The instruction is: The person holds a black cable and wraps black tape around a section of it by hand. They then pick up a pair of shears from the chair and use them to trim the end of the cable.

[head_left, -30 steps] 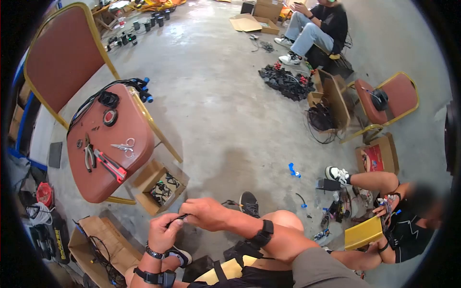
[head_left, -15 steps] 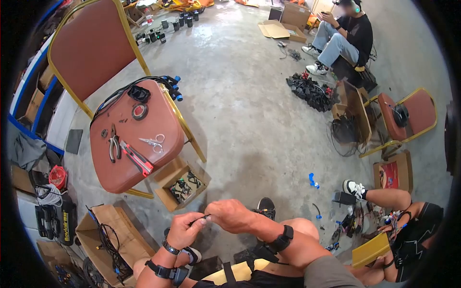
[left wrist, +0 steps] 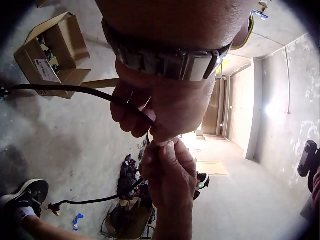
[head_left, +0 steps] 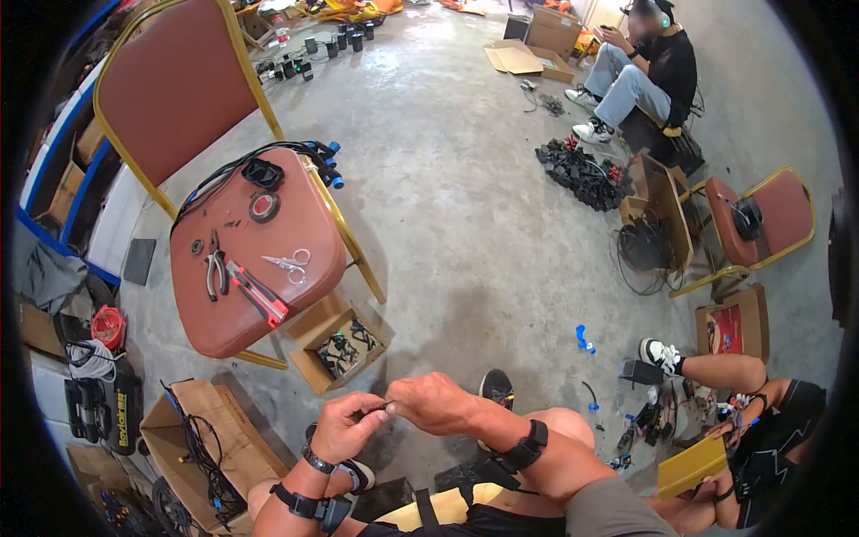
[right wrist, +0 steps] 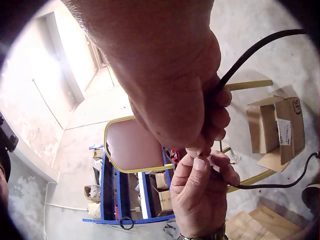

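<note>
A black cable (left wrist: 75,89) runs into my left hand (head_left: 346,428), whose thumb and fingers pinch it near its end. Fingertip to fingertip with it, my right hand (head_left: 434,403) grips another length of black cable (right wrist: 265,42), which curves away in the right wrist view. Both hands meet low in the head view, above my legs. The exact point between the fingertips is hidden by the fingers. In the left wrist view a second cable stretch (left wrist: 95,201) ends in a small connector near a shoe.
A red chair (head_left: 255,242) at the left bears pliers (head_left: 216,267), a cutter (head_left: 257,293), scissors (head_left: 288,266) and tape (head_left: 264,207). Below it stands a box of small parts (head_left: 313,362). Another carton (head_left: 242,438) holds cables. People sit at the right and far right.
The head view has swung left since a second ago, so the chair and hands appear farther right. Both hands stay together on the cables, with only slight finger movement.
</note>
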`<state>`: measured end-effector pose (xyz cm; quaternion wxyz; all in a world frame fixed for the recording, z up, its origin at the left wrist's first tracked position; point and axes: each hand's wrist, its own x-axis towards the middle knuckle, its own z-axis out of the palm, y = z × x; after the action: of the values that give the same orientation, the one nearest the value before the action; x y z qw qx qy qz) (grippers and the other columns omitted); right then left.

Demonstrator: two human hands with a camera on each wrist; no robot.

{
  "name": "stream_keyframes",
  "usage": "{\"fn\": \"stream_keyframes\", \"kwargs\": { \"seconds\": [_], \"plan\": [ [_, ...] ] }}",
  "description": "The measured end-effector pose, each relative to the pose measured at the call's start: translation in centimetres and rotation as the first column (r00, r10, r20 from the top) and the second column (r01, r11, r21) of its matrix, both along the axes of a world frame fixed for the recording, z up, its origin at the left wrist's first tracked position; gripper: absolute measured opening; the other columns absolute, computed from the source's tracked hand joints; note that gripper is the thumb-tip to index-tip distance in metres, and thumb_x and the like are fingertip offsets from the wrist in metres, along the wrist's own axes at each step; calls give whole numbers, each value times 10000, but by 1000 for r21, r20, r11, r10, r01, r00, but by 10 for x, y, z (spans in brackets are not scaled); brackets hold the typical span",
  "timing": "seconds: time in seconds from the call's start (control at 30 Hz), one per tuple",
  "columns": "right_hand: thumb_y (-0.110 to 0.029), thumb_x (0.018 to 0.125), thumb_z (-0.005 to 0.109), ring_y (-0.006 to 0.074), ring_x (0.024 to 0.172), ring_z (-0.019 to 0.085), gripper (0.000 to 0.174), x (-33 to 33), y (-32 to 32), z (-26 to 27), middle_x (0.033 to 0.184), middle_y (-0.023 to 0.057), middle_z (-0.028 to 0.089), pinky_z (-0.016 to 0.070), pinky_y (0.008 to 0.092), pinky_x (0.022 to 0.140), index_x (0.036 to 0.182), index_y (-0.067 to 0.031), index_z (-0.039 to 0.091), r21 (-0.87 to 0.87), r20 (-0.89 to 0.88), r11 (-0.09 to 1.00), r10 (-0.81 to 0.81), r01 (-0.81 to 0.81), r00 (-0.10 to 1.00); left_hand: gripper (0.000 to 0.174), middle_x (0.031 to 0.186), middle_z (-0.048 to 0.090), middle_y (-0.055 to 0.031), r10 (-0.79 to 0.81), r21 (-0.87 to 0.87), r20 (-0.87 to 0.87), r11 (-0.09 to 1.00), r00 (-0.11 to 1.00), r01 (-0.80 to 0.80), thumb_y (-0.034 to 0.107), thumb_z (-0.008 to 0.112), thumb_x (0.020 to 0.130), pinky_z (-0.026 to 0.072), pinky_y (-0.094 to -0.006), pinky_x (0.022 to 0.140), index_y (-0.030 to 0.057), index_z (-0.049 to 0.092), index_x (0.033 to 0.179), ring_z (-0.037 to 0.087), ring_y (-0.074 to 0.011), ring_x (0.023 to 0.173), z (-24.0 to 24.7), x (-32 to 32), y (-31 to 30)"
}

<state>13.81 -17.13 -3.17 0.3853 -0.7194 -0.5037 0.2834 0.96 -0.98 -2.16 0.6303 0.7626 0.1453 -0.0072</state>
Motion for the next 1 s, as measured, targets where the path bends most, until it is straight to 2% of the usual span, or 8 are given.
{"fn": "stream_keyframes", "kwargs": {
  "seconds": [0.13,0.47,0.73,1.0],
  "plan": [
    [-210,896,566,419,791,596,193,-1,1,1,814,165,605,451,511,668,857,-33,501,-10,-1,1000,-2,2,1000,118,806,688,-48,-3,34,-10,999,1000,4,37,718,780,496,-264,675,20,707,897,615,-114,726,1,0,-1],
    [-215,893,567,421,792,597,202,-2,1,1,815,171,612,447,513,664,854,-26,508,-43,24,999,9,-8,1000,127,818,684,-50,-9,49,-19,999,1000,10,50,742,759,496,-271,714,21,703,876,613,-119,763,-5,-2,0],
    [-237,893,566,425,801,593,212,-3,2,-4,816,175,616,442,516,675,864,-31,520,-60,-4,998,22,-22,1000,108,783,671,-46,-2,33,-47,999,999,3,77,753,789,495,-266,640,10,686,841,599,-107,700,-9,-4,-1],
    [-277,898,569,429,799,590,254,-1,4,3,810,180,617,439,515,675,842,-31,537,-96,-36,995,20,-23,999,112,760,669,-43,-6,19,-52,1000,999,7,67,744,797,497,-258,633,3,673,853,605,-101,698,-12,-5,1]
  ]
}}
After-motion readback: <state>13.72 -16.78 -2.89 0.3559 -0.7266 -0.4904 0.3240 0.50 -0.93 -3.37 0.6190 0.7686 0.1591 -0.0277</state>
